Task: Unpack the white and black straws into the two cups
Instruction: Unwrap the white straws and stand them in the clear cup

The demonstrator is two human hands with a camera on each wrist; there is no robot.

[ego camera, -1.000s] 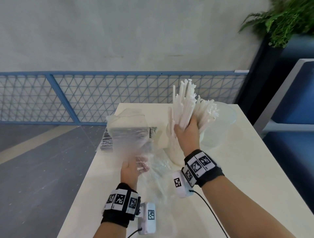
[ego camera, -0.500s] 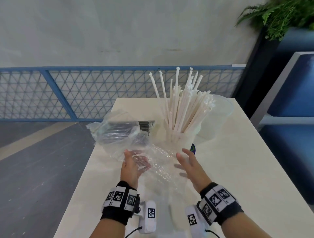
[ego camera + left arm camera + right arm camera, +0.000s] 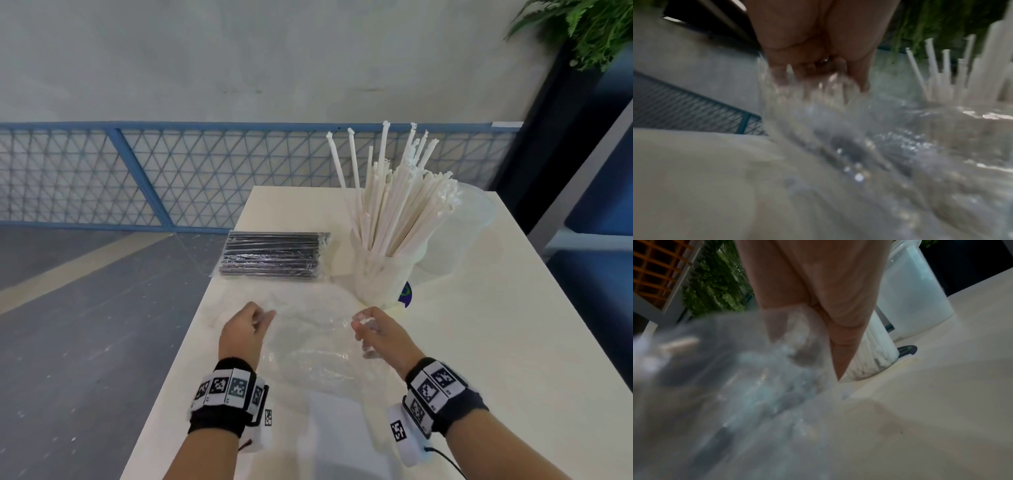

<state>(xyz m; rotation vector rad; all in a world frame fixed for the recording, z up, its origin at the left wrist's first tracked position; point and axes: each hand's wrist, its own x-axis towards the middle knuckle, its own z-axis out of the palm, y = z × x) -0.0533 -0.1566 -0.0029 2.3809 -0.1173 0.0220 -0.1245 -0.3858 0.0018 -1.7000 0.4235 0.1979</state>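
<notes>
White straws [image 3: 394, 202] fanned upright in cup [image 3: 383, 277]; both hands pinching empty clear wrapper [image 3: 308, 342].

- No legible text, brand or number in any view.
- Wristbands [image 3: 226, 390] carry black-and-white square coded markers, lower centre of head view; pattern only, no characters.
- Cup [image 3: 383, 277] logo: unreadable.
</notes>
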